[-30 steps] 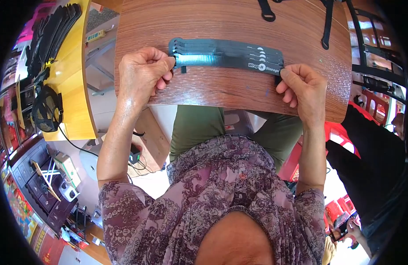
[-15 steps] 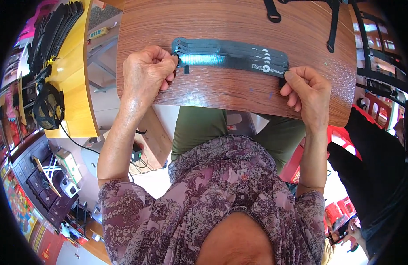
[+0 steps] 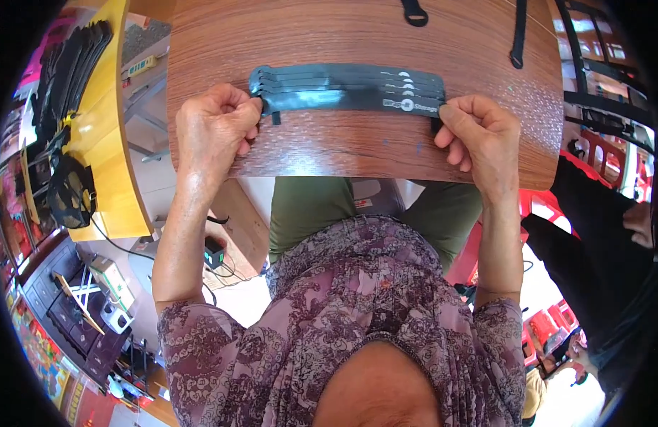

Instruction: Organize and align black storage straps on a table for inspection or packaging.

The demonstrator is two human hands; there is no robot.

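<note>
Several dark straps [image 3: 329, 98] with pale printing lie overlapped in a stepped stack, stretched sideways just over the brown wooden table [image 3: 329, 146]. The left ends of the straps are gathered, and my left hand [image 3: 218, 121] pinches the front strap there between thumb and bent fingers. At the other end my right hand [image 3: 483, 132] grips the strap's corner between thumb and forefinger, its other fingers curled below. Short black tabs hang under the strap near each hand. Whether every strap in the stack is held cannot be seen.
Loose black straps [image 3: 519, 35] lie at the table's far side. On the left, a yellow table [image 3: 112, 153] carries a pile of black straps [image 3: 76, 67] and a black mesh item [image 3: 71, 188]. A person in dark clothes [image 3: 592, 263] is at the right, near red plastic stools [image 3: 605, 158].
The view has shifted, so the table, hands and straps appear farther left. Both hands keep their hold on the strap ends. At the right, the other person's hand has come into sight.
</note>
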